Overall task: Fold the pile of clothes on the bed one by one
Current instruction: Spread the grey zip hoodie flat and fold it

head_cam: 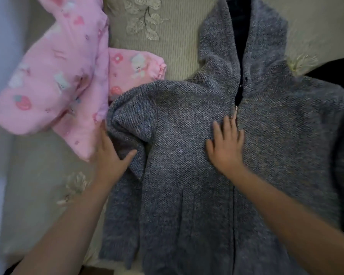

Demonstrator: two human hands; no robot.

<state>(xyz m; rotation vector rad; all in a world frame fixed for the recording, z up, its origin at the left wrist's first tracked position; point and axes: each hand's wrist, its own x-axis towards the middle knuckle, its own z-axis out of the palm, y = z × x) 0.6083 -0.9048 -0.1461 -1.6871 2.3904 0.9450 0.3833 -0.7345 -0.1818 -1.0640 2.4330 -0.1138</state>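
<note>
Grey hoodie [187, 155] laid flat on the bed [177, 46].
Right hand [225, 147] presses it, fingers spread; left hand [111, 155] lies flat along its folded sleeve [127, 124].

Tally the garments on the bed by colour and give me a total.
Grey: 1, the hooded zip jacket laid flat, both hands on it.
Pink: 1, the printed garment at the left; it may be more than one piece, the folds hide that.
Black: 1, a dark item at the right edge, kind unclear.
Total: 3
</note>
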